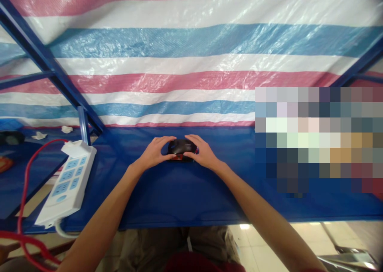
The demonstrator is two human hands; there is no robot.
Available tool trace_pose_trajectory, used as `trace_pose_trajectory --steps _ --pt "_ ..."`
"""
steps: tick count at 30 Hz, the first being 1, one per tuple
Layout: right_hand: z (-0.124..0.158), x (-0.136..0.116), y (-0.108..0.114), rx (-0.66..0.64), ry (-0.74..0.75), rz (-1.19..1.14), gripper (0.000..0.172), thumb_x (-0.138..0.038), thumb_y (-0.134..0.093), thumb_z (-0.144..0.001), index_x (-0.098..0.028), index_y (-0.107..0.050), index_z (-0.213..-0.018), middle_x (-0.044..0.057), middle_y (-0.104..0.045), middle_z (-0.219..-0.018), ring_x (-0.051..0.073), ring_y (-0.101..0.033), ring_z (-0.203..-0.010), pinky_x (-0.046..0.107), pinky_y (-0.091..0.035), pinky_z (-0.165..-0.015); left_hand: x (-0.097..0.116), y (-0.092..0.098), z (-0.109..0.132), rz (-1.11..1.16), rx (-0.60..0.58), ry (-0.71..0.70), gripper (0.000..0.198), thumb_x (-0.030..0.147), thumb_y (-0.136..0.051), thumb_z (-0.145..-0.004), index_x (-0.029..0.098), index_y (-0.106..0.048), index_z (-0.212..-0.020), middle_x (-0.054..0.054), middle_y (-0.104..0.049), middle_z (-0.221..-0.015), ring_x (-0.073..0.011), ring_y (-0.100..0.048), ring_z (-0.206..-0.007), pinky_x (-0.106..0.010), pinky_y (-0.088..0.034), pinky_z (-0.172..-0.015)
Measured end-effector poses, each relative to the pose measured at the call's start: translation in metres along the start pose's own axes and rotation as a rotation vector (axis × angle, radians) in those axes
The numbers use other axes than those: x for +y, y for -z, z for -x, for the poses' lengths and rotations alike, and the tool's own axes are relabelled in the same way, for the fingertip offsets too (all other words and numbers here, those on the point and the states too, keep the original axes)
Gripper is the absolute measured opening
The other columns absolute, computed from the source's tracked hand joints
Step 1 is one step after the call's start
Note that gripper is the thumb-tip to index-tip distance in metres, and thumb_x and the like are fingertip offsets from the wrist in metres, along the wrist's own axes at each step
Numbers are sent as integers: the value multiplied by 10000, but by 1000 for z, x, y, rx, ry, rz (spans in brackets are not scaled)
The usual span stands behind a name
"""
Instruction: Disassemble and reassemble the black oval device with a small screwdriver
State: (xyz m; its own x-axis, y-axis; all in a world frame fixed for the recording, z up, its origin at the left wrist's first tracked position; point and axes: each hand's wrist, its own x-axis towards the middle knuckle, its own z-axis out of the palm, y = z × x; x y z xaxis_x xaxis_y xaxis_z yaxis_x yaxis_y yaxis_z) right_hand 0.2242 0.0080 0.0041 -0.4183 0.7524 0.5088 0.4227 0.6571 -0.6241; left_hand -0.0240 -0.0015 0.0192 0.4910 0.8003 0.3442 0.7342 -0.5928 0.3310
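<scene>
The left hand (pixel 154 153) and right hand (pixel 201 151) cup a black-and-red computer mouse (pixel 182 148) between curved fingers, steadying it evenly from both sides, on the blue desk (pixel 179 194) right of the white power strip (pixel 66 180).

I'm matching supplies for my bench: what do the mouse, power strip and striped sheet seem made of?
The mouse looks like glossy black plastic, judging by its smooth sheen. The power strip seems matte white plastic, with crisp moulded edges. The striped sheet looks like woven plastic tarpaulin: fine weave texture, shiny creases.
</scene>
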Motion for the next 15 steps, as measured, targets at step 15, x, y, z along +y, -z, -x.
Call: trace_pose_trajectory --steps 15 --pt "4 1 4 -193 106 184 470 -351 -616 -847 -232 -545 -1295 95 -578 -1255 224 -596 -1089 402 -462 -986 0 -20 -1 89 -214 34 871 485 -672 -759 259 -234 -1476 -102 -437 -1435 -300 -459 -1268 -436 -343 -1060"
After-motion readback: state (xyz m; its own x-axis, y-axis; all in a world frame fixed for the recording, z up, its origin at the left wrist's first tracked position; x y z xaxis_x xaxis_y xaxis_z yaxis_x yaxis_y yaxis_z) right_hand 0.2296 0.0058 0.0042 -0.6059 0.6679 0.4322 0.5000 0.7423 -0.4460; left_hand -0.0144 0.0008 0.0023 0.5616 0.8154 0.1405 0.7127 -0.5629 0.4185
